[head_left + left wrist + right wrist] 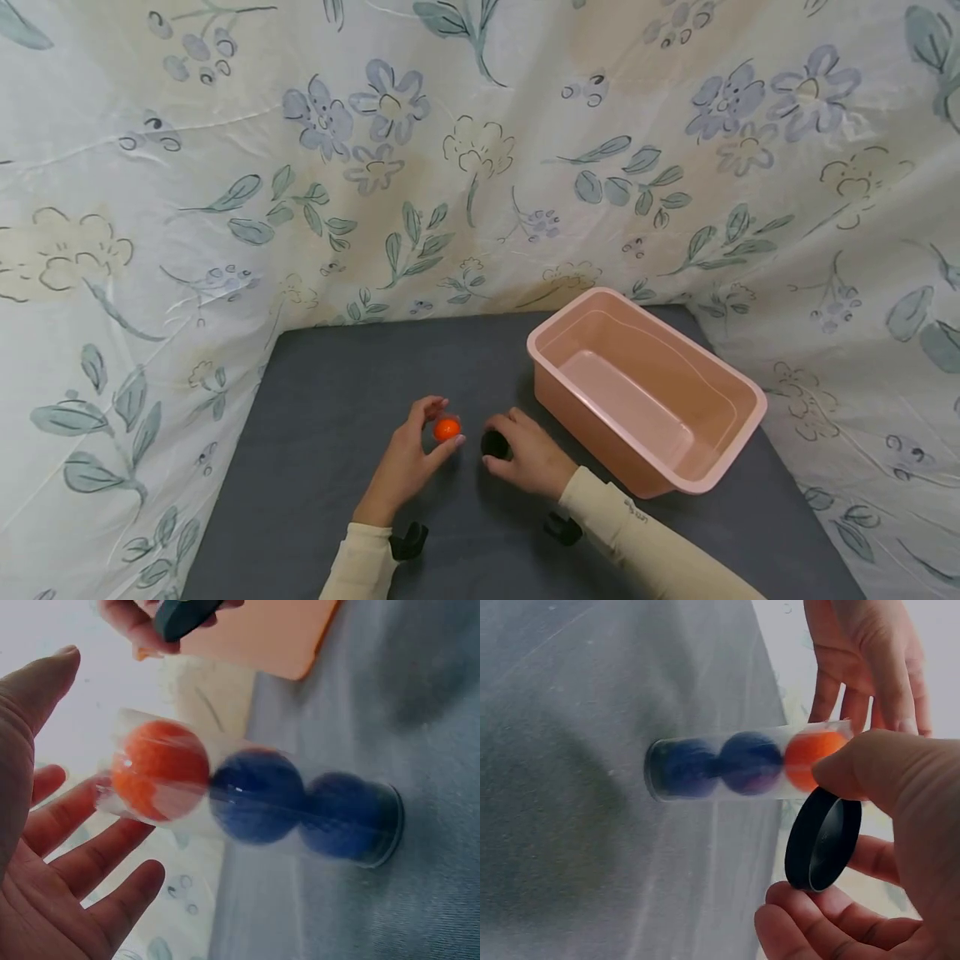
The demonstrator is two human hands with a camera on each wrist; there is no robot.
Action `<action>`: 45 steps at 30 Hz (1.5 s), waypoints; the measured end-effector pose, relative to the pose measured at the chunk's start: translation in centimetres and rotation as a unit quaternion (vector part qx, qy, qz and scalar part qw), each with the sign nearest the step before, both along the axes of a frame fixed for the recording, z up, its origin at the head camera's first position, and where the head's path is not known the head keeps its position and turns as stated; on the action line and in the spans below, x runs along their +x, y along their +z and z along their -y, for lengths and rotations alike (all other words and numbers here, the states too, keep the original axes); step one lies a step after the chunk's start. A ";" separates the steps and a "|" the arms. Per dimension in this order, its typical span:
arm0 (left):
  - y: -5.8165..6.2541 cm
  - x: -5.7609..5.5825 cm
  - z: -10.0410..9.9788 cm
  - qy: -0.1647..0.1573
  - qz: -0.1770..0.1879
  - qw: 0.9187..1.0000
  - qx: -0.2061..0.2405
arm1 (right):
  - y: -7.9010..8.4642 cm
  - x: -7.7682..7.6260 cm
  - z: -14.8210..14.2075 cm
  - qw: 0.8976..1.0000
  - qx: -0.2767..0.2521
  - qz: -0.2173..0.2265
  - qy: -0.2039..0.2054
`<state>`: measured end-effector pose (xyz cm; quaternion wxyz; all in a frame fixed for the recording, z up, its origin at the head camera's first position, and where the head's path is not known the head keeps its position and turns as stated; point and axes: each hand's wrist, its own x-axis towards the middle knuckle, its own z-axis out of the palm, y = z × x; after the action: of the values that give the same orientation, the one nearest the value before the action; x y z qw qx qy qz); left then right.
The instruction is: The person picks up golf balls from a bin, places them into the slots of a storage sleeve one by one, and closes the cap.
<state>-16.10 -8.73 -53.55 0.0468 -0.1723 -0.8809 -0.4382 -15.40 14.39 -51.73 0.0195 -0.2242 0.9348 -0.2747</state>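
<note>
A clear plastic tube stands upright on the dark table, its top uncapped. Inside it an orange ball sits above two blue balls, the upper blue ball and the lower blue ball. My left hand is around the top of the tube, thumb away from it and fingers spread loosely; a fingertip is at the rim, though contact is hard to tell. To the right of the tube, my right hand pinches a round black cap between thumb and fingers.
A pink plastic bin stands on the right of the dark table, close to my right hand. Floral cloth hangs behind the table and along its sides.
</note>
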 end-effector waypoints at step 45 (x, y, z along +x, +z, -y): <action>0.5 0.4 2.4 -0.008 -0.039 0.999 0.000 | 0.3 -0.7 4.9 0.980 -0.073 -0.184 0.025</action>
<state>-15.71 -11.15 -53.09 0.0773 -0.1965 -0.8768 -0.4320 -16.06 9.48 -51.46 -0.1622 -0.2950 0.8940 -0.2957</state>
